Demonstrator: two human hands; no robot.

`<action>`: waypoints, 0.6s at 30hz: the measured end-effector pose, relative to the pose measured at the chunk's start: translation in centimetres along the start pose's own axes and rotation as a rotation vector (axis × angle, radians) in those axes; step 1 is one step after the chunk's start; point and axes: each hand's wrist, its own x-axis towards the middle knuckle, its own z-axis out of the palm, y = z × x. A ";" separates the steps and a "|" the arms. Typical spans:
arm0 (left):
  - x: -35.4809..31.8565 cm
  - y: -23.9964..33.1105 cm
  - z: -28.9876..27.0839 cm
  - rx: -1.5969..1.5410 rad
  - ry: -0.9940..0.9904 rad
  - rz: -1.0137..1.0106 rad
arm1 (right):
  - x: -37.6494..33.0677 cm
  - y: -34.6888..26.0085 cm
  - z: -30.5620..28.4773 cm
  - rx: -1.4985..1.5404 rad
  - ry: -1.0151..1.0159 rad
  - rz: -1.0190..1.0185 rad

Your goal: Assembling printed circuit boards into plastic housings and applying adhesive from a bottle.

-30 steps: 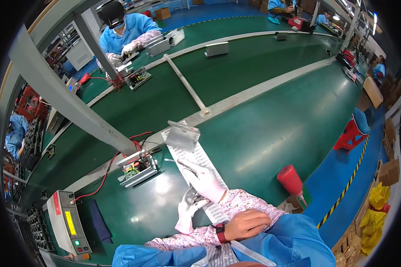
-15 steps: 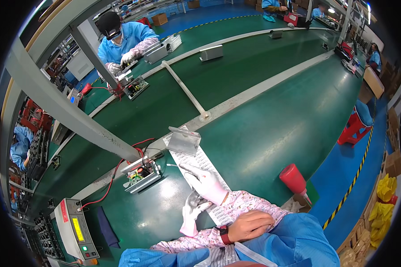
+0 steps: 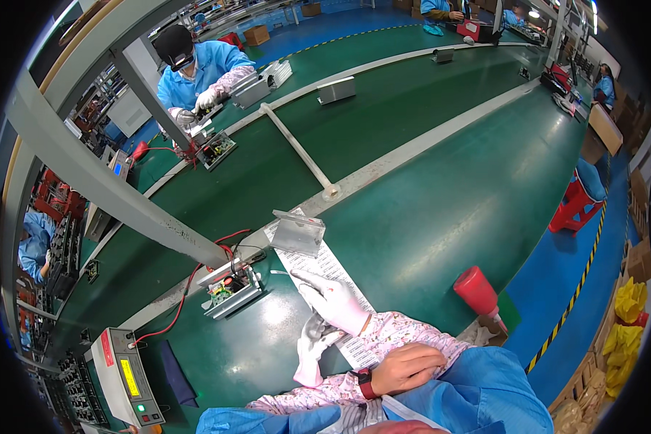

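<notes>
My right hand, in a white glove, lies flat on a long white printed sheet on the green bench, fingers stretched toward its far end. A shiny grey metal part stands at that far end. My left hand is bare, with a watch at the wrist. It reaches across and closes on the patterned sleeve of my right forearm. A loose white glove lies just under my right wrist.
Left of the sheet sits a circuit board in a fixture with red and black leads. A grey tester with a yellow display and a dark cloth are lower left. A red bottle stands at right. A grey frame post slants overhead. A co-worker works opposite.
The view has shifted slightly as my head moved. Both hands keep their places: the right on the sheet, the left on the right sleeve.
</notes>
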 end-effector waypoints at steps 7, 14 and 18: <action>0.0 -0.1 0.1 -0.006 0.016 0.017 | -0.3 -1.9 -1.0 0.053 -0.089 0.174; 0.6 0.2 -0.4 0.007 -0.007 0.063 | 0.0 -0.2 -0.1 -0.086 -0.002 -0.037; 1.1 0.5 -0.6 -0.010 -0.019 0.066 | 0.3 0.6 0.3 -0.098 0.017 -0.048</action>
